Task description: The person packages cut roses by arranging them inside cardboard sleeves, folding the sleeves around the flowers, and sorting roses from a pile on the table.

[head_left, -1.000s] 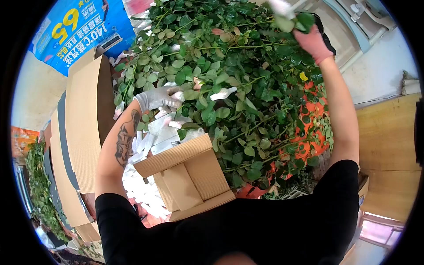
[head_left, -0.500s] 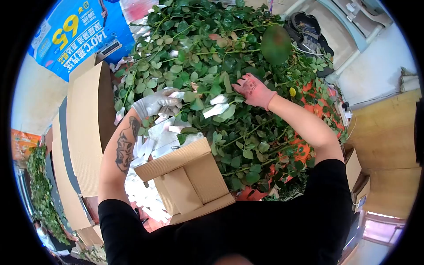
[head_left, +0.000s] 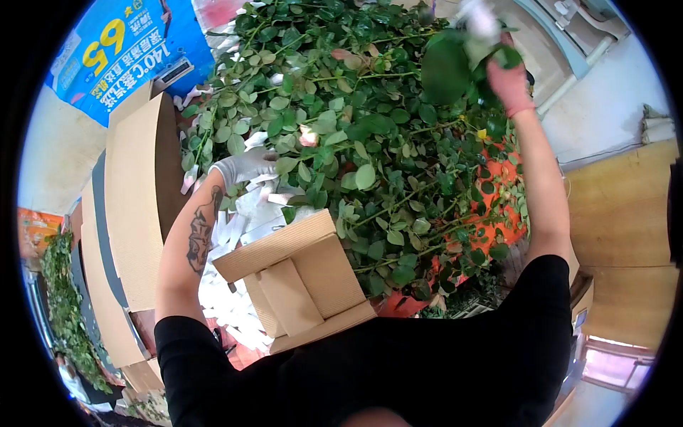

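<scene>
My right hand (head_left: 509, 84), in a pink glove, is raised at the upper right, closed around a leafy rose (head_left: 480, 25). Its pale head and leaves are smeared by motion. At the left edge of the heap of rose stems (head_left: 384, 153), my left hand (head_left: 249, 166), in a whitish glove, rests low with fingers curled together. Leaves and white-sleeved buds (head_left: 279, 199) lie beside it; what its fingers hold, if anything, is hidden. A pale pink rose head (head_left: 308, 135) shows among the leaves to its right.
An upturned cardboard box (head_left: 302, 288) stands near my body over white sleeves (head_left: 231, 295). Tall cardboard (head_left: 139, 213) lines the left, with a blue printed box (head_left: 135, 57) behind. Orange sheeting (head_left: 494, 188) shows under the stems at right. A pale frame (head_left: 555, 35) stands beyond.
My right hand has moved up and right from the middle of the heap, carrying a rose. My left hand has drawn slightly left and down. A pink rose head is now uncovered.
</scene>
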A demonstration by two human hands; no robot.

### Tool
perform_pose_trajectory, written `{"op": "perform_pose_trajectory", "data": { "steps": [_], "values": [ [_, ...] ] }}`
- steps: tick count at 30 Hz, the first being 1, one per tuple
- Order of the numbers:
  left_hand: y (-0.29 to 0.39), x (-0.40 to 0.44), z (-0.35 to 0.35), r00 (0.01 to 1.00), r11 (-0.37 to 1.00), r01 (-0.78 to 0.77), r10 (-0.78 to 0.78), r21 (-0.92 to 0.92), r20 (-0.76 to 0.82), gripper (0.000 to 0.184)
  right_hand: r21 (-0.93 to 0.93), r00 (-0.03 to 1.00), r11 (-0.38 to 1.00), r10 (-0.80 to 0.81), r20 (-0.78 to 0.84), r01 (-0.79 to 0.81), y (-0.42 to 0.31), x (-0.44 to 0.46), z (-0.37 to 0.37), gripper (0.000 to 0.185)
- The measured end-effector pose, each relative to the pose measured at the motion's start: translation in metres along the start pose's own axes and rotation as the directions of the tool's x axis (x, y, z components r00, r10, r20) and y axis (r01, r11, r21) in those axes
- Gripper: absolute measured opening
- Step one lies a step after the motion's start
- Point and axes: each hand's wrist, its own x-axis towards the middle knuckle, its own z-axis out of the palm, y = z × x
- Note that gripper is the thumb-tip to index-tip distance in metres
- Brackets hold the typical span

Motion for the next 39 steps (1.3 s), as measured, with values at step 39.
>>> {"op": "perform_pose_trajectory", "data": {
  "steps": [39],
  "values": [
    [0.055,0.033,-0.011,0.882,0.965,-0.135,0.220,0.223,-0.417,0.066,-0.254,0.961,0.948,-0.130,0.244,0.193,-0.024,0.056,-0.023,0.043]
  ]
}}
